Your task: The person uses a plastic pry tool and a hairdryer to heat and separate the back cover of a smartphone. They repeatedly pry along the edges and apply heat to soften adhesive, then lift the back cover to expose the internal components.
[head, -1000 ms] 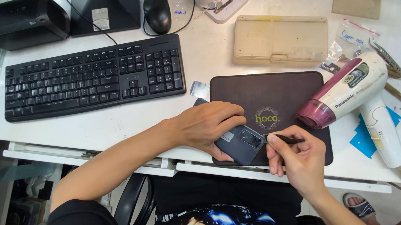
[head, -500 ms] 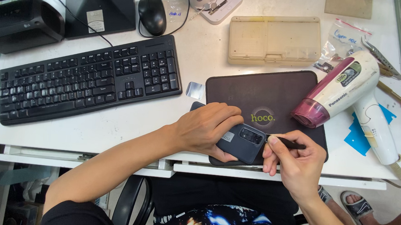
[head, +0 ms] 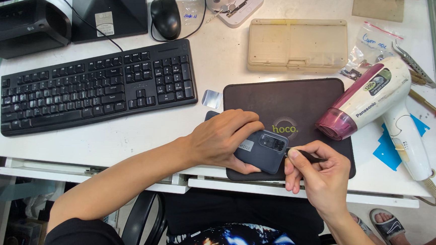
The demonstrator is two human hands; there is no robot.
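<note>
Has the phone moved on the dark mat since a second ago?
No. The phone lies back up at the near edge of the dark mat, just below its round logo, as before, held by the left hand.

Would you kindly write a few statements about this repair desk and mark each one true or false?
1. The left hand holds a dark grey phone back side up on the dark brown desk mat. True.
2. The right hand pinches a thin black tool whose tip is at the phone's edge. True.
3. The white and maroon hair dryer lies left of the black keyboard. False: it lies at the right, beside the mat.
4. The black computer mouse sits on the mat. False: it sits on the white desk, behind the keyboard.
5. The beige plastic case behind the mat is shut. True.
</note>
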